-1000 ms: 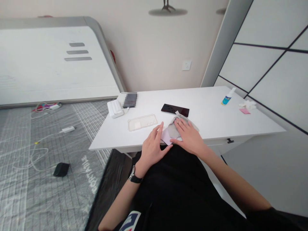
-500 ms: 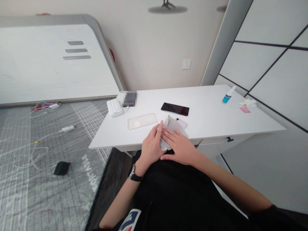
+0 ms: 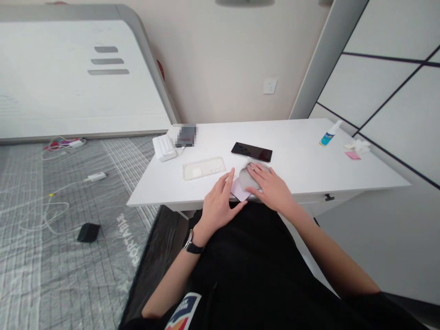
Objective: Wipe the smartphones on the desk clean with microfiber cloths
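Observation:
A pale purple phone lies back up near the front edge of the white desk. My left hand steadies its lower end, thumb at the bottom edge and fingers along the left side. Under the fingers of my right hand, a grey cloth is pressed on the phone's upper part, hiding it. Just behind the cloth rests a black-screened phone. A clear phone case lies to the left of my hands.
At the desk's left rear are a white charging block and a blurred-out dark item. A spray bottle and a pink piece lie at the right. A bed with cables adjoins the left side.
My right hand has slid the cloth up and right, away from my left hand. The phone's lower end is now uncovered. The view has tipped slightly downward.

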Available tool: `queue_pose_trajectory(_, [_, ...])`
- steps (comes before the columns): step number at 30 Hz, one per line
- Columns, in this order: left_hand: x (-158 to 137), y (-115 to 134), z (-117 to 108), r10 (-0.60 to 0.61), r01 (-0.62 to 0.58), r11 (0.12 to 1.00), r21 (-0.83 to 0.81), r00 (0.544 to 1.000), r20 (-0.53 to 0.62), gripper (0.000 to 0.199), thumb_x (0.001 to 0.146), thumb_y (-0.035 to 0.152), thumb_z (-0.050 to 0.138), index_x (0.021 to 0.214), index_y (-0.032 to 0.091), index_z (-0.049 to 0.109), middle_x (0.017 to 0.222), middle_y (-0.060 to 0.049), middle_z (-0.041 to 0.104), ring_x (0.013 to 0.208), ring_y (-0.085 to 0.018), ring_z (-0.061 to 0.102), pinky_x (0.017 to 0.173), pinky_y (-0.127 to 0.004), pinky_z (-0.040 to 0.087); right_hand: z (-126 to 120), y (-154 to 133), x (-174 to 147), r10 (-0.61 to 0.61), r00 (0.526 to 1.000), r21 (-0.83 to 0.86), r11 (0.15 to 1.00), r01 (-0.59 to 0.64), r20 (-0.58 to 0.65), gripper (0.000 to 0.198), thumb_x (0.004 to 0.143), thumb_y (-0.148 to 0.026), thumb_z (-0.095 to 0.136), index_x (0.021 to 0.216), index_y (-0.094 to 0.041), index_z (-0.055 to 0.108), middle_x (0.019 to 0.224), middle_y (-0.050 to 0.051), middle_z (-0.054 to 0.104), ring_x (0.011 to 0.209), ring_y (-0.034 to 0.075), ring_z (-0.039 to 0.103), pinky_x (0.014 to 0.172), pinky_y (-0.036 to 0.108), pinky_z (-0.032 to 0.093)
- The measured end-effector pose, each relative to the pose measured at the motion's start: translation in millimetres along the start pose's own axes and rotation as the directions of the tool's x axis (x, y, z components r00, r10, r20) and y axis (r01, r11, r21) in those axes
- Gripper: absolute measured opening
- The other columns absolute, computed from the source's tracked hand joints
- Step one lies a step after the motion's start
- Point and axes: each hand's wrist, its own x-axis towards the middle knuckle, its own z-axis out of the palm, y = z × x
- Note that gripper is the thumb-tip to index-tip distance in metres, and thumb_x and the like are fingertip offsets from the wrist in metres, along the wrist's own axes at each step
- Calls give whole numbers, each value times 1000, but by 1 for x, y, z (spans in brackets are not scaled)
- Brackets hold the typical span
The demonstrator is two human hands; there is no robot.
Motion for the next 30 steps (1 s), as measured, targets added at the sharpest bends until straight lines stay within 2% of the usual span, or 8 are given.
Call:
queue_pose_trajectory(2, [0,-1,0,-2,2,1000,0,1000,19,100,89,47,70,165,26,8,156,-15,44,132,-31,57,104,-43,55,1,-5,-3,-39,999,13,999,39,6,81,100,-66,43,160,-12,34,165,13,35,155,34,28,126,61,24])
queue_pose_trajectory(6, [-1,-1,0,-3,2,1000,10,999,41,100,87,27,66,166,26,4,157,-15,43,137,-31,53,104,-42,54,0,-22,-12,-316,946,149,942,302,79,85,97,-75,41,160,-18,35,166,10,34,156,29,27,128,56,24])
queue_pose_trajectory(12, [0,0,0,-5,5,1000,5,1000,8,99,89,49,69,165,26,10,156,-15,44,135,-32,55,102,-43,56,0,-5,-4,-25,1000,36,999,24,11,72,104,-61,40,160,-16,35,166,11,33,156,32,28,126,59,26])
queue_pose_trajectory(14, [0,0,0,1,-1,1000,5,1000,27,100,88,45,70,165,26,8,156,-15,44,135,-32,55,102,-44,56,1,-10,-8,-62,998,33,998,62,14,79,101,-66,43,160,-14,34,166,12,32,156,34,28,126,60,26])
queue_pose_trajectory(18, [0,-2,1,2,-3,1000,29,999,40,94,90,21,59,165,26,4,157,-15,44,137,-31,53,103,-43,55,-2,-18,-20,-335,938,130,938,323,90,85,96,-75,42,161,-20,32,167,7,31,156,29,28,127,56,26])
queue_pose_trajectory(20, [0,-1,1,-3,2,1000,30,999,32,95,90,25,62,165,26,5,156,-14,44,135,-31,55,102,-42,56,-4,-10,-19,-294,951,104,953,285,95,79,99,-71,40,161,-22,32,167,5,31,156,27,28,127,56,27])
queue_pose_trajectory(24, [0,0,1,-9,9,1000,28,1000,12,100,89,49,70,165,26,10,155,-14,46,133,-31,56,103,-43,56,0,1,-11,-21,1000,-35,999,21,-1,78,103,-65,37,160,-12,33,167,12,31,155,33,29,125,61,27])
queue_pose_trajectory(30, [0,0,0,3,-4,999,37,999,33,96,91,36,65,165,26,6,156,-15,45,134,-31,56,103,-43,56,4,-11,-15,-255,966,59,966,253,46,94,95,-80,36,162,-15,29,166,10,33,155,30,30,126,56,28])
